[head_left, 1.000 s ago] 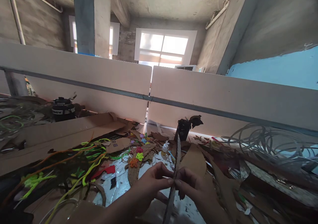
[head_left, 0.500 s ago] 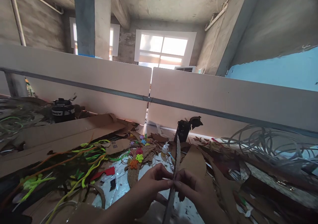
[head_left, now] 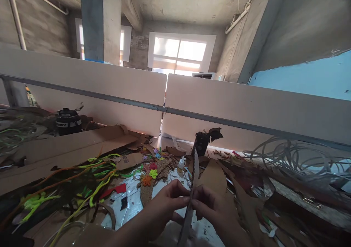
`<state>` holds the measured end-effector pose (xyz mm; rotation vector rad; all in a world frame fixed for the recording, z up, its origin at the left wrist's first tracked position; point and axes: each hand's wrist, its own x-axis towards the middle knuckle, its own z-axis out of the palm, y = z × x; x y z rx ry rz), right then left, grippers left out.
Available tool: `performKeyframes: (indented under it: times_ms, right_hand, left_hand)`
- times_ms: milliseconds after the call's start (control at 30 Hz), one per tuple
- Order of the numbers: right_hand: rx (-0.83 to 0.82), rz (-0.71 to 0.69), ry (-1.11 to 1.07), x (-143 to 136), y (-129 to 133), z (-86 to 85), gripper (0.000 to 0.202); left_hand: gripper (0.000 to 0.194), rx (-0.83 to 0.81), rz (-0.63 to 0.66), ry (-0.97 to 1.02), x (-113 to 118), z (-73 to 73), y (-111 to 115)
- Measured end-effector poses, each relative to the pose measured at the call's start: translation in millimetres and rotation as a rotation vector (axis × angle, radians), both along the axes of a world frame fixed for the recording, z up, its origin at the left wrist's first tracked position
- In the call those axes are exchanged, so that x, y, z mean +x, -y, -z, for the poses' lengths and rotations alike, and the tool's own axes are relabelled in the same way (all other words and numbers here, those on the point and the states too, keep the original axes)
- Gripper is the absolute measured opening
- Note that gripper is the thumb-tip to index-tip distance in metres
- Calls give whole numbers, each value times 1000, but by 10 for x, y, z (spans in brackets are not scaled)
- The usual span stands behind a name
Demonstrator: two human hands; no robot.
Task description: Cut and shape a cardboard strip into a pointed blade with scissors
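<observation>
A long, thin strip [head_left: 195, 168] with a ragged pale face and a dark edge stands nearly upright between my hands; it looks like cardboard, though I cannot be sure. My left hand [head_left: 171, 201] pinches it from the left, thumb and forefinger closed. From the other side, my right hand [head_left: 208, 203] grips the same strip at about the same height, fingertips almost touching the left ones. The strip's lower end runs down between my wrists. Behind it sits a small white-capped glue bottle [head_left: 181, 164]. A braided brown band [head_left: 146, 194] with colourful flowers lies left of my hands.
Green and orange pipe cleaners [head_left: 102, 174] spread over the left side. Cardboard pieces [head_left: 214, 177] lie right of the strip. A black container [head_left: 201, 143] stands near the white partition [head_left: 246, 104]. Coiled clear tubing [head_left: 290, 159] is at far right, a black jar [head_left: 68, 121] at left.
Both hands keep hold of the strip. The right fingertips have shifted very slightly on it, and the whole view has drifted a little.
</observation>
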<state>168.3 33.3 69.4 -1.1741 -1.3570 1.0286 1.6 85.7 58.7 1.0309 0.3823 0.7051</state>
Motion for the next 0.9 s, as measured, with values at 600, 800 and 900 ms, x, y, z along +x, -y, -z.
performKeyframes:
  times_ms: [600, 800, 900]
  right_hand:
    - [-14, -4, -9, 13, -1, -5, 32]
    - [-15, -21, -39, 25, -15, 1, 30]
    - [-20, -1, -34, 17, -7, -9, 30]
  left_hand:
    - [31, -11, -14, -26, 0, -45, 2]
    - [32, 1, -23, -35, -1, -31, 0]
    - [32, 8, -24, -56, -5, -46, 4]
